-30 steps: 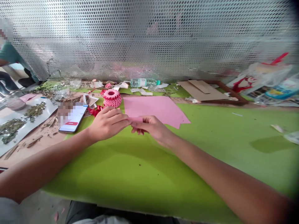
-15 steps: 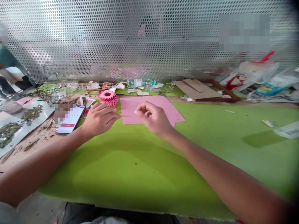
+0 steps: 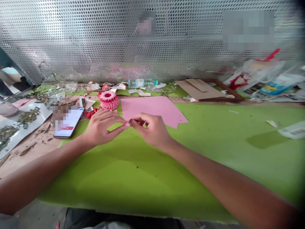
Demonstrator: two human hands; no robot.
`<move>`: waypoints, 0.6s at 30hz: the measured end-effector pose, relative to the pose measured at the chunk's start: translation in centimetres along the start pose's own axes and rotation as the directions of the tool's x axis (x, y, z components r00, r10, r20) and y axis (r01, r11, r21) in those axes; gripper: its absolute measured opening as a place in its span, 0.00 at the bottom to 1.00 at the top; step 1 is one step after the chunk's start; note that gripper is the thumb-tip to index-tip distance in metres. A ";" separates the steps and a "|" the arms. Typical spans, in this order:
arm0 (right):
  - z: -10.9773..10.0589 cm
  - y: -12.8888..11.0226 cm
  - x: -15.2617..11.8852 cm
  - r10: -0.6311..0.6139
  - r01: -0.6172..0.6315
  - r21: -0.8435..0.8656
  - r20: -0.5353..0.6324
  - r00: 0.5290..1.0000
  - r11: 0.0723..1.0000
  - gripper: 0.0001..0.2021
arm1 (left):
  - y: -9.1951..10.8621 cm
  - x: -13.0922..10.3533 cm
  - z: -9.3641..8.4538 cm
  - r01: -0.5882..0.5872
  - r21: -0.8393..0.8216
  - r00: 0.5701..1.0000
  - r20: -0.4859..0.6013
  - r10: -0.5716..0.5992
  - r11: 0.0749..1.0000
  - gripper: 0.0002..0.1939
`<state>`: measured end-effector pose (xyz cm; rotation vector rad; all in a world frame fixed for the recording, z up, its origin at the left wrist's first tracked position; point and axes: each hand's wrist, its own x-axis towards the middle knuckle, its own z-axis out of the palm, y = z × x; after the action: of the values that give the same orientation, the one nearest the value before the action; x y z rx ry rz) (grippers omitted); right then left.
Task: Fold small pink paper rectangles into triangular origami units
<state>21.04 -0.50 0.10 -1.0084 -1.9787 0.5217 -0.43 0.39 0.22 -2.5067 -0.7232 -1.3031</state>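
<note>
Between my two hands is a small folded piece of pink paper (image 3: 128,123), mostly covered by fingertips. My left hand (image 3: 105,126) pinches its left side between thumb and fingers. From the right, my right hand (image 3: 150,128) pinches the same piece with thumb and forefinger, the other fingers curled. Just beyond the hands lie pink paper sheets (image 3: 152,109) on the green tabletop (image 3: 143,178). A ring-shaped stack of folded pink paper (image 3: 109,100) stands behind my left hand, with red folded pieces (image 3: 90,114) beside it.
A phone (image 3: 69,122) lies left of my left hand. Dried plant bits on a white sheet (image 3: 45,114) are farther left. Along the perforated metal screen (image 3: 100,41) lie a plastic bottle (image 3: 140,83), brown cardboard (image 3: 200,89) and plastic bags (image 3: 259,79). A white labelled item (image 3: 294,129) is far right.
My right hand has moved left and down to meet my left hand at the small pink paper. Before, the hands were apart, with the paper in the left one.
</note>
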 end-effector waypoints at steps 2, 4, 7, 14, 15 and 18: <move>0.1 -0.2 0.0 0.032 -0.035 0.105 0.035 0.999 0.994 0.11 | 0.2 -0.1 0.2 0.011 -0.099 0.998 0.058 -0.006 0.995 0.09; 0.3 -0.2 0.0 0.065 -0.080 0.175 0.087 0.994 0.981 0.12 | 0.5 -0.2 0.4 0.106 -0.163 0.992 0.090 -0.092 0.981 0.09; 0.5 0.0 0.0 0.127 -0.150 0.194 0.123 0.984 0.970 0.12 | 0.7 -0.3 0.9 0.313 -0.209 0.946 0.157 -0.284 0.926 0.08; 0.0 0.3 0.2 0.174 -0.217 0.165 0.240 0.955 0.962 0.18 | 0.1 -0.5 1.4 0.567 -0.343 0.818 0.340 -0.464 0.749 0.14; 0.0 0.3 0.2 0.178 -0.235 0.195 0.271 0.946 0.952 0.18 | 0.1 -0.4 1.3 0.578 -0.344 0.812 0.335 -0.478 0.740 0.14; -0.1 0.6 0.3 0.170 -0.261 0.259 0.326 0.930 0.930 0.15 | 0.1 -0.4 1.2 0.606 -0.385 0.793 0.361 -0.491 0.696 0.14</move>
<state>21.25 0.06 -0.09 -1.0055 -1.9735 1.1214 0.29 0.70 -0.85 -3.0131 -1.4732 -1.5409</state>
